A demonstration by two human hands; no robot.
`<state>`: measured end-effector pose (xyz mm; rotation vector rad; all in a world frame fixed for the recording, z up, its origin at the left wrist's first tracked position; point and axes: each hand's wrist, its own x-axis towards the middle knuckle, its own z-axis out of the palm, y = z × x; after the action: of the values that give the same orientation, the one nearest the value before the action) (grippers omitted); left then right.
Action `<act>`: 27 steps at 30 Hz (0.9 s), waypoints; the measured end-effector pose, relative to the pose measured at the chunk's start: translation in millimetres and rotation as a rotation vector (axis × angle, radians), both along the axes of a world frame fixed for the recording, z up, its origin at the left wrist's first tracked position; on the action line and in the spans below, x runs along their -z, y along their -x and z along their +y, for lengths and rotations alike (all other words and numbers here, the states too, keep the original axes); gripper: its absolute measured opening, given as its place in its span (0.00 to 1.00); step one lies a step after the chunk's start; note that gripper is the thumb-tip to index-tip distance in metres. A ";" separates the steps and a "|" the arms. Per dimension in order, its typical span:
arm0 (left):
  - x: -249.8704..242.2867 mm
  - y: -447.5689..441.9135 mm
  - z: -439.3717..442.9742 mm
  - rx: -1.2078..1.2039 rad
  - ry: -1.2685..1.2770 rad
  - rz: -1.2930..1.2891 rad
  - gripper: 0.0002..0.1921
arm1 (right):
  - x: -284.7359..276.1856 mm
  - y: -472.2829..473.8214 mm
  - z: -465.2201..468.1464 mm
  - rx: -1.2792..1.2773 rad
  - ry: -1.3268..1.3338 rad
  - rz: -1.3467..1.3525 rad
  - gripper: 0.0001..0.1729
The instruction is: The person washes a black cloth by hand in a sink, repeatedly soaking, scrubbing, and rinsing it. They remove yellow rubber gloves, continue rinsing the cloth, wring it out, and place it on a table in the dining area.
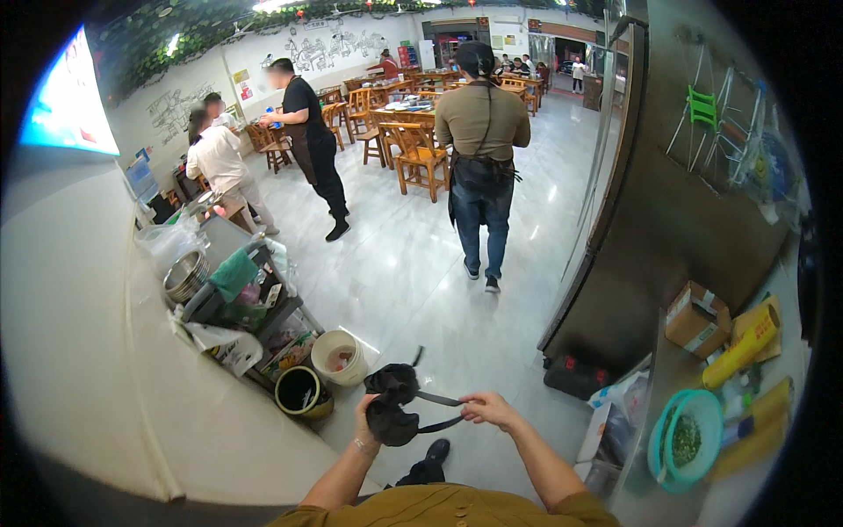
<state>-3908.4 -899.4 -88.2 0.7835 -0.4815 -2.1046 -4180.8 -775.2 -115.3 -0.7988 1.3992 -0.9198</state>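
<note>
My left hand [366, 421] grips a bunched black cloth bundle [393, 415], perhaps a rolled apron, in front of my body. Two dark straps [440, 398] run from the bundle to the right. The fingers of my right hand [489, 410] pinch these straps at their far end, so they are stretched between both hands. A loose strap end sticks up above the bundle. The cloth hides part of my left fingers. Below it, one of my black shoes [437, 451] shows on the pale tiled floor.
Left stands a grey cart [290, 309] with steel bowls [186, 275], beside a white bucket [339, 359] and a dark-mouthed pot [303, 393]. On the right counter are a cardboard box [698, 319] and turquoise basket [714, 428] of chopped greens. A person [483, 125] stands ahead, near wooden tables and chairs.
</note>
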 end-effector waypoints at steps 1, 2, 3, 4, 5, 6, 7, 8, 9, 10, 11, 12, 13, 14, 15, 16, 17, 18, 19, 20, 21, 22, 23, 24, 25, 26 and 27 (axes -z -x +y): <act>9.3 -1.0 -24.6 0.060 0.008 0.056 0.16 | 3.3 15.4 -25.7 -0.023 0.019 -0.016 0.21; 19.8 0.9 -44.6 0.058 0.036 0.041 0.16 | 6.2 31.4 -50.0 0.009 0.002 0.010 0.20; 16.9 9.3 -60.2 0.063 0.054 0.040 0.17 | 14.0 48.7 -68.7 0.074 -0.013 0.034 0.19; 21.0 13.7 -80.6 0.082 0.055 0.052 0.18 | 20.7 68.2 -88.7 0.131 -0.022 0.050 0.19; 28.6 16.5 -100.6 0.101 0.058 0.063 0.19 | 27.1 88.3 -107.7 0.188 -0.029 0.065 0.18; 31.8 28.6 -124.4 0.126 0.066 0.090 0.19 | 41.2 114.5 -118.5 0.287 -0.041 0.130 0.17; 33.1 37.8 -144.0 0.131 0.046 0.083 0.19 | 62.8 131.8 -117.0 0.377 -0.064 0.179 0.16; 34.3 47.9 -163.5 0.136 0.027 0.076 0.19 | 82.8 150.3 -113.2 0.478 -0.117 0.324 0.14; 38.8 61.2 -180.3 0.149 -0.005 0.061 0.19 | 107.8 175.0 -100.6 0.333 -0.323 0.698 0.14; 40.0 86.2 -194.3 0.222 -0.022 0.081 0.18 | 156.0 212.2 -64.1 0.314 -0.283 1.029 0.15; 36.4 95.6 -213.3 0.220 -0.031 0.047 0.17 | 171.4 218.2 -54.2 0.348 -0.283 1.112 0.16; 33.5 108.9 -231.5 0.221 -0.040 0.016 0.16 | 183.0 228.2 -40.2 0.231 -0.306 1.193 0.15; 36.1 131.5 -243.5 0.252 -0.071 0.020 0.16 | 208.3 253.4 -3.1 0.329 -0.388 0.990 0.14; 31.7 125.8 -259.4 0.233 -0.046 0.006 0.16 | 203.1 238.8 -17.4 0.290 -0.455 0.734 0.15; 33.6 138.9 -272.8 0.262 -0.048 0.018 0.16 | 208.4 232.6 0.0 0.346 -0.584 0.520 0.15; 32.4 151.3 -288.4 0.278 -0.035 0.038 0.15 | 207.3 223.6 5.5 0.369 -0.725 0.500 0.18; 25.2 171.5 -299.9 0.276 -0.036 0.027 0.16 | 206.0 223.5 5.8 0.380 -0.784 0.478 0.18; 17.3 198.4 -307.7 0.285 -0.063 -0.017 0.16 | 212.5 214.8 15.4 0.381 -0.842 0.428 0.19; 12.6 216.8 -317.1 0.281 -0.069 -0.033 0.16 | 215.9 211.3 18.2 0.402 -0.881 0.403 0.19; 34.3 219.4 -339.0 0.296 -0.071 0.050 0.16 | 213.8 223.3 -0.8 0.400 -0.864 0.411 0.19; 39.3 236.1 -349.2 0.289 -0.073 0.045 0.16 | 216.2 229.1 -6.5 0.401 -0.879 0.398 0.19; 39.9 254.3 -358.0 0.287 -0.083 0.020 0.16 | 221.7 232.5 -13.1 0.399 -0.898 0.368 0.19; 40.2 271.9 -366.3 0.282 -0.094 -0.006 0.16 | 227.9 240.8 -22.5 0.383 -0.909 0.348 0.19; 32.1 288.4 -377.1 0.271 -0.080 -0.009 0.16 | 230.0 260.7 -40.7 0.374 -0.887 0.358 0.19; 25.0 304.0 -388.0 0.256 -0.067 -0.014 0.16 | 233.3 280.8 -61.2 0.352 -0.865 0.372 0.19; 19.6 318.5 -399.2 0.237 -0.054 -0.020 0.16 | 236.5 299.4 -81.1 0.321 -0.839 0.394 0.20; 11.7 331.5 -411.3 0.226 -0.054 -0.020 0.16 | 240.7 323.1 -107.2 0.264 -0.798 0.430 0.20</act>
<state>-4239.9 -1310.8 -100.0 0.8131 -0.5481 -2.3284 -4504.0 -882.4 -356.0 -0.1982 2.0834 -0.3068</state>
